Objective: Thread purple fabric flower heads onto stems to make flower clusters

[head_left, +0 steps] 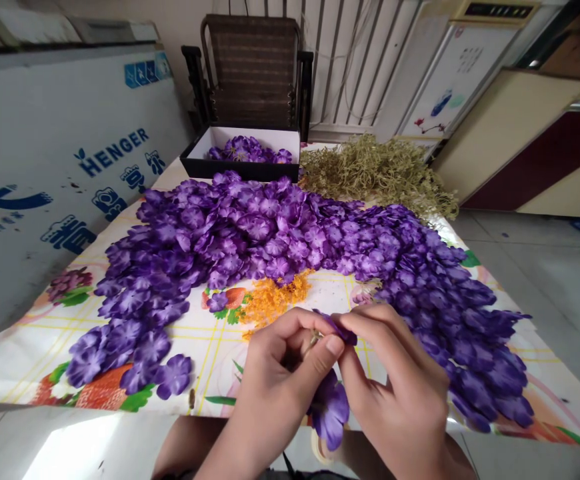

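Centrally, a person's two bare hands are meeting over the near edge of a table covered with a patterned cloth (pixel 195 340). The left hand (pixel 275 387) is pinching a small pale stem (pixel 315 337) between thumb and forefinger. The right hand (pixel 400 393) is closing its fingertips on a purple flower (pixel 343 328), which is lying right between the two hands, beside the stem. A second purple bloom (pixel 331 412) is hanging just below them; whatever is supporting it is hidden. Beyond the hands, a cluster of orange sprigs (pixel 275 300) is resting on the cloth, and a broad heap of purple petals (pixel 255 230) is curving around it from left to right. Behind the heap, a black box with a white lining (pixel 240 172) is holding more purple blossoms (pixel 250 150), and dry greenish stems (pixel 380 170) are spreading to its right.
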`<action>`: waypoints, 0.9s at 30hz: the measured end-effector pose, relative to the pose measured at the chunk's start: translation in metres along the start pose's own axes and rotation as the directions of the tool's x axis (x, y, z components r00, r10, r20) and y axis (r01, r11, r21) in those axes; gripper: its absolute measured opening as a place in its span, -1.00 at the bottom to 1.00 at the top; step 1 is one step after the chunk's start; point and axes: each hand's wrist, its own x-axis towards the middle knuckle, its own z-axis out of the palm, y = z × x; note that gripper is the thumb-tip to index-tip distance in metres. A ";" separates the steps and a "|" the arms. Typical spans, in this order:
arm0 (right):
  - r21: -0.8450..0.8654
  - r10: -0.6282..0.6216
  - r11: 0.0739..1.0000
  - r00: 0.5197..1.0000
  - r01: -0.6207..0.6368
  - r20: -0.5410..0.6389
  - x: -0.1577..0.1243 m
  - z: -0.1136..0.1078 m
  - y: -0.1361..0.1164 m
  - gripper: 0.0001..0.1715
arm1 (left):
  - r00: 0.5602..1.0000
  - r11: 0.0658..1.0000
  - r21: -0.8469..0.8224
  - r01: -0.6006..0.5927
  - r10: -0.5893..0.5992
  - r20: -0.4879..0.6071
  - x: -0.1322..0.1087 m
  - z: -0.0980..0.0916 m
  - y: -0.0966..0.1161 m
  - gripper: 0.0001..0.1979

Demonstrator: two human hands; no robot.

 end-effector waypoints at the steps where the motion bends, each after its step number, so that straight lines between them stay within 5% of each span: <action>1: -0.006 -0.004 1.000 1.000 0.004 0.003 0.000 0.000 0.000 -0.72 | 1.000 1.000 0.010 -0.007 0.007 -0.005 0.000 0.000 -0.001 -0.79; 11: -0.087 -0.111 0.990 0.994 0.111 0.009 -0.004 0.004 -0.002 -0.81 | 0.998 0.996 0.078 -0.035 0.038 -0.044 -0.003 -0.003 0.002 -0.77; 27: -0.058 -0.119 0.991 0.993 0.118 -0.012 -0.002 0.005 -0.005 -0.75 | 0.999 0.996 0.077 -0.037 0.038 -0.017 -0.006 -0.007 0.003 -0.78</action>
